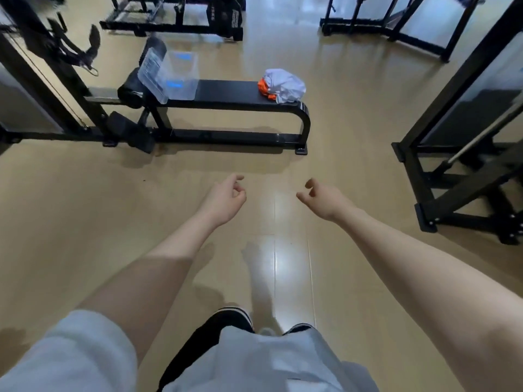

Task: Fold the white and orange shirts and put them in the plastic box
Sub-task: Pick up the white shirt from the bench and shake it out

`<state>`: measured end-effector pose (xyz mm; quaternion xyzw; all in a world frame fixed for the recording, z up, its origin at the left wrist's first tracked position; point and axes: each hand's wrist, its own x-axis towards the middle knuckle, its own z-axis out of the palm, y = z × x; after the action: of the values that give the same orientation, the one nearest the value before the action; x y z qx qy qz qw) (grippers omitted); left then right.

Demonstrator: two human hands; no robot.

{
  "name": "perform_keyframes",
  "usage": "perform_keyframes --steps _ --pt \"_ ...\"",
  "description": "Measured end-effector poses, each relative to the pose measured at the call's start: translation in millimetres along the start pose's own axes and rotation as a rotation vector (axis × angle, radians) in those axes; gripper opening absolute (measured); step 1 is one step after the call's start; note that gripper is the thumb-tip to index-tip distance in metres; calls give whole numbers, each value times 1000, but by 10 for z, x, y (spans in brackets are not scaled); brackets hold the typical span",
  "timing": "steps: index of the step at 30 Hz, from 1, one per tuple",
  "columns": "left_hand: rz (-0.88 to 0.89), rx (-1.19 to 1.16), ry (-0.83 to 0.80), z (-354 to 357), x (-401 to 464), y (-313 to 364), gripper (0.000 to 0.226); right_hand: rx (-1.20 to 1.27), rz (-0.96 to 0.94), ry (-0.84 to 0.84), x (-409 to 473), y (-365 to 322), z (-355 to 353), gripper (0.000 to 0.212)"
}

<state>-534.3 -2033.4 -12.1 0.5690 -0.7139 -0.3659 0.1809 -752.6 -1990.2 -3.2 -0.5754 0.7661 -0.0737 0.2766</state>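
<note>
My left grip and right grip hang loose, holding nothing. The white shirt and orange shirt lie bunched at the tabletop's right end, the plastic box at its left.

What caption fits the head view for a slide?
Empty left hand and right hand reach toward a bench holding crumpled shirts and a box.

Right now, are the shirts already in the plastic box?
No. The white and orange shirts lie bunched at the right end of the black bench, apart from the plastic box at its left end.
</note>
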Motion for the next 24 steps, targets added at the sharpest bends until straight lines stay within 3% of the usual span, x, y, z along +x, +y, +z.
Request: perform_keyframes --steps 14,24 --pt "70 91 -92 -722 4122 -5 40 168 171 -4 3846 -395 -896 47" --pt "65 114 -145 -897 6548 422 40 270 129 82 6017 -553 -1781 52"
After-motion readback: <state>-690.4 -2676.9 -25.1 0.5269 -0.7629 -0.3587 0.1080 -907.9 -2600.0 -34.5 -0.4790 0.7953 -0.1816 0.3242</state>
